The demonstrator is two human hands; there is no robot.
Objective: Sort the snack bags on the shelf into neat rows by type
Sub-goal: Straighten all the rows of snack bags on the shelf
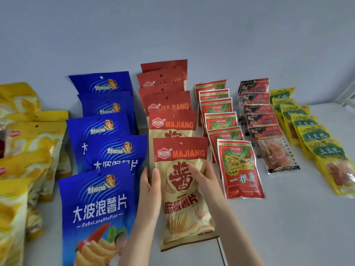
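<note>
Chip bag [184, 212]: likely light, air-puffed, slick crinkly foil, brittle contents; best taken by side edges or top seal, no squeezing middle; red top band, cream body, big red character, hang hole; lies at front of red-bag row [169, 106] on shelf [288, 217], between blue bags [98, 208] and small red packets [240, 169]; left hand [150, 192] fingers straight, flat against bag's left edge; right hand [205, 181] over right side, fingertip on front; clamped or not, cannot tell.
</note>
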